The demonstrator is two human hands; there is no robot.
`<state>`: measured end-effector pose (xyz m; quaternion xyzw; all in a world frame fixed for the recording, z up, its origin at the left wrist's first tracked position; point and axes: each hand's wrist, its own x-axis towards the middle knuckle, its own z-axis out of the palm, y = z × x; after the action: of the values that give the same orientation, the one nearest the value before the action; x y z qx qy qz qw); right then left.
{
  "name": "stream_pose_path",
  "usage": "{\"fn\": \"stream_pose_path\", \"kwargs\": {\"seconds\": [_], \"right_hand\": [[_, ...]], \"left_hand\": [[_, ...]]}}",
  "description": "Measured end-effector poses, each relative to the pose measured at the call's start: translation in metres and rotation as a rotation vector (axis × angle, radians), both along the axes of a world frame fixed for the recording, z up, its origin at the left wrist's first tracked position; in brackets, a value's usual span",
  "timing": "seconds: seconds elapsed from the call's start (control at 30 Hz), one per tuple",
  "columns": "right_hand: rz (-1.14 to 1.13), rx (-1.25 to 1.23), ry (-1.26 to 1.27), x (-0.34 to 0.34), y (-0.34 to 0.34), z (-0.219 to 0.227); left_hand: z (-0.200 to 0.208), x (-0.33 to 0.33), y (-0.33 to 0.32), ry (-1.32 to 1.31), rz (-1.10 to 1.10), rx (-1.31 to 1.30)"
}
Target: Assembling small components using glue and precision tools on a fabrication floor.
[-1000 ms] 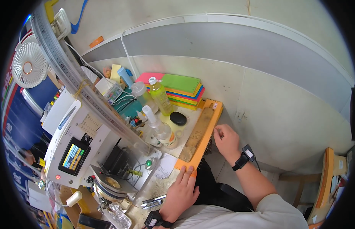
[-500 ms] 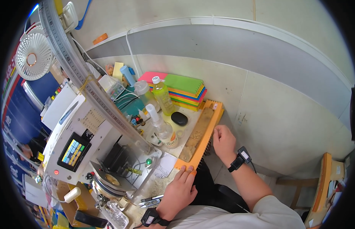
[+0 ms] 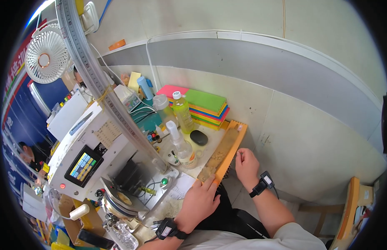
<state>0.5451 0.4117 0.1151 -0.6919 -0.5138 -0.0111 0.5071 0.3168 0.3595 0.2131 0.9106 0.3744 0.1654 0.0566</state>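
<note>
One long orange tray [image 3: 232, 156], brown inside, slants mid-frame; the left hand [image 3: 199, 201], fingers extended, rests at its lower end; the right hand [image 3: 247, 168] curls beside it, contents I can't tell.

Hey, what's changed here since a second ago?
The left hand has slid forward, its fingers now farther over the near end of the orange tray. The view has shifted. No visible grasp or release. The right hand stays loosely curled beside the tray; the bottles and stacked boards stay put.
</note>
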Motion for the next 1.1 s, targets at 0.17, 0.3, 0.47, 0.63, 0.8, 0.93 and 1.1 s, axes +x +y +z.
{"fn": "stream_pose_path", "kwargs": {"seconds": [0.17,0.3,0.47,0.63,0.8,0.93,1.1], "right_hand": [[0.006,0.045,0.019,-0.002,0.003,0.009],[0.046,0.121,0.012,-0.010,0.009,0.023],[0.308,0.429,0.441,-0.022,0.003,0.053],[0.942,0.405,1.125,-0.045,-0.021,0.118],[1.114,0.288,1.243,-0.053,-0.031,0.162],[1.064,0.265,1.175,-0.047,-0.022,0.206],[0.988,0.235,0.946,-0.055,-0.008,0.302]], "left_hand": [[0.002,0.000,0.002,0.003,0.000,-0.027],[0.003,0.000,0.004,-0.013,0.003,-0.027],[-0.004,0.003,-0.007,0.057,0.019,-0.018],[-0.003,-0.035,-0.029,-0.094,-0.018,-0.064],[-0.006,-0.100,-0.085,-0.436,-0.081,0.113],[-0.012,-0.151,-0.141,-0.425,0.100,-0.162],[-0.031,-0.184,-0.174,-0.476,0.120,-0.200]]}}
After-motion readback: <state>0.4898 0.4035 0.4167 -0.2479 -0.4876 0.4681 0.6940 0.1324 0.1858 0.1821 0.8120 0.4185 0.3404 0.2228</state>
